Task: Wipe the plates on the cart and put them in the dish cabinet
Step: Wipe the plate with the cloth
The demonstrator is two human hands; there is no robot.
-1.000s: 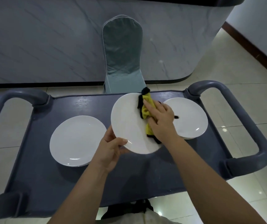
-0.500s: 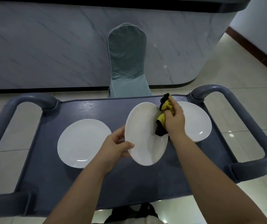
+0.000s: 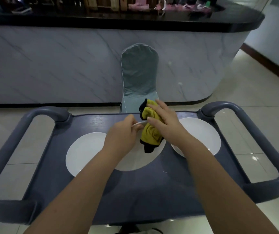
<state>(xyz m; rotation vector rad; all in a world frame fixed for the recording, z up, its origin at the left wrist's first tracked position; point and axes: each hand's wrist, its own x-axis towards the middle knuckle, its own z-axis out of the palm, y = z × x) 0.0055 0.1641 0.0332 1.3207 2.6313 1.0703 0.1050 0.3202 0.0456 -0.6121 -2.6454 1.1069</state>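
Three white plates are over the grey cart (image 3: 152,196). The left plate (image 3: 84,152) and the right plate (image 3: 202,134) lie flat on the cart top. Between them, my left hand (image 3: 121,139) grips the far rim of the middle plate (image 3: 135,163), which is lifted at that edge. A yellow cloth with black trim (image 3: 150,134) lies on this plate. My right hand (image 3: 164,124) presses on the cloth, fingers and thumb stretched over it. Both hands and the cloth hide most of the middle plate.
The cart has curved grey handles on the left (image 3: 8,149) and right (image 3: 260,146). A chair in a grey-green cover (image 3: 139,78) stands just beyond the cart, against a marble-fronted counter (image 3: 68,65) with a black top. Tiled floor lies all round.
My left hand has shifted from the plate's near-left edge to its far rim. The plate has swung from steeply tilted to lower. My right hand and cloth moved up and left. The view rose.
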